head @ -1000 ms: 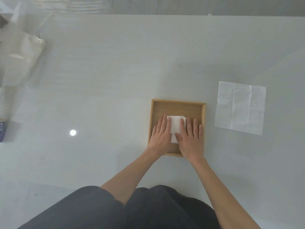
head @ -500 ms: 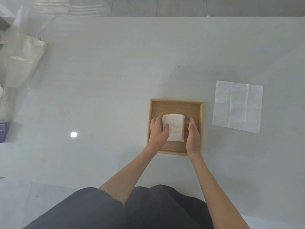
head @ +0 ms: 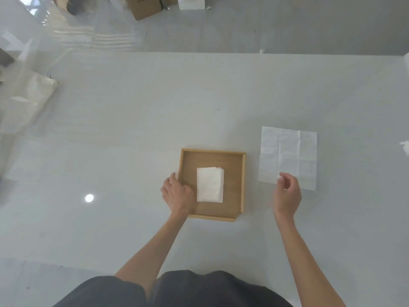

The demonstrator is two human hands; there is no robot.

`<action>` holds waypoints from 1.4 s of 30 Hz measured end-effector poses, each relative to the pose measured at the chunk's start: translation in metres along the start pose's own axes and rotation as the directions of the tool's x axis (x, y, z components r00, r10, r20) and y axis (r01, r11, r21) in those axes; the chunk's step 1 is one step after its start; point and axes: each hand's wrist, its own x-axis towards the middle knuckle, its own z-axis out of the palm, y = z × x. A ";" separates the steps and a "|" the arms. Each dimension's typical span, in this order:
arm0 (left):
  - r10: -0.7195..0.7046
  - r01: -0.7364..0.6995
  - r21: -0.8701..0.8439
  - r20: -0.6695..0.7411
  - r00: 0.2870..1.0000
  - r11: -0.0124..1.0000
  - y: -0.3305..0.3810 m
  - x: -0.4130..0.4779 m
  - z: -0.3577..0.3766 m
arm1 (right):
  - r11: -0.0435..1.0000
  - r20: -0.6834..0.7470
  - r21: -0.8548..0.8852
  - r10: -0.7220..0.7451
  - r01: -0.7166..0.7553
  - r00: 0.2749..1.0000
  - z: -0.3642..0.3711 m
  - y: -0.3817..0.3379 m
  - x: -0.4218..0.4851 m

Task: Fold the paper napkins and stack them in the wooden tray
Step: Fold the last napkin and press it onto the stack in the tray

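Observation:
A square wooden tray sits on the white table in front of me. A small stack of folded white napkins lies flat in its middle. My left hand rests over the tray's left rim, fingers loosely curled, touching nothing but the rim area. To the right of the tray an unfolded white napkin with crease lines lies flat on the table. My right hand hovers over that napkin's near edge, fingers apart and curved, holding nothing.
A clear plastic bag lies at the table's far left. A small crumpled white scrap sits at the right edge. Cardboard boxes stand on the floor beyond the table's far edge.
Both hands have left the folded stack in the tray. My left hand drew back to the tray's left rim and my right hand moved right to the unfolded napkin.

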 end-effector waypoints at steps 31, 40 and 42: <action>0.252 -0.036 -0.386 0.526 0.812 0.922 0.208 -0.039 0.106 | 0.996 0.276 0.083 -0.056 0.034 0.960 -0.064 0.022 0.146; 0.472 -0.050 -0.606 0.562 0.679 0.794 0.141 -0.082 -0.009 | 0.864 0.702 0.298 0.091 -0.407 0.706 -0.099 -0.012 0.063; 0.469 0.016 -0.647 0.569 0.676 0.762 0.118 -0.088 -0.032 | 0.890 0.710 0.281 0.060 -0.360 0.702 -0.099 -0.020 0.042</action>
